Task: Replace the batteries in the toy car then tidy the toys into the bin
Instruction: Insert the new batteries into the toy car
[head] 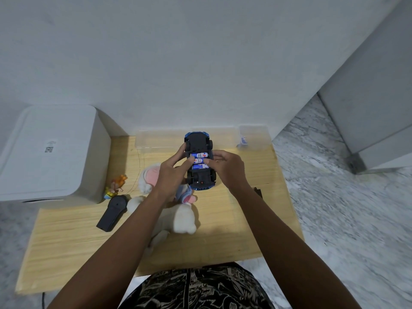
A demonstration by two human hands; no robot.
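Observation:
A blue toy car (199, 139) lies upside down on the wooden table (223, 230), its black underside up and its battery bay uncovered. Three blue-and-white batteries (200, 155) lie side by side in the bay. My left hand (171, 172) holds the car's left side, thumb tip on the middle battery. My right hand (227, 169) holds the right side, thumb tip on the same battery. A clear plastic bin (156, 141) stands behind the car at the wall.
A white and pink plush toy (178, 219) lies under my left arm. A black remote (112, 212) and a small orange figure (116, 184) lie left of it. A white box (51, 152) stands far left, a small clear container (254, 137) back right, a black piece (258, 190) beside my right wrist.

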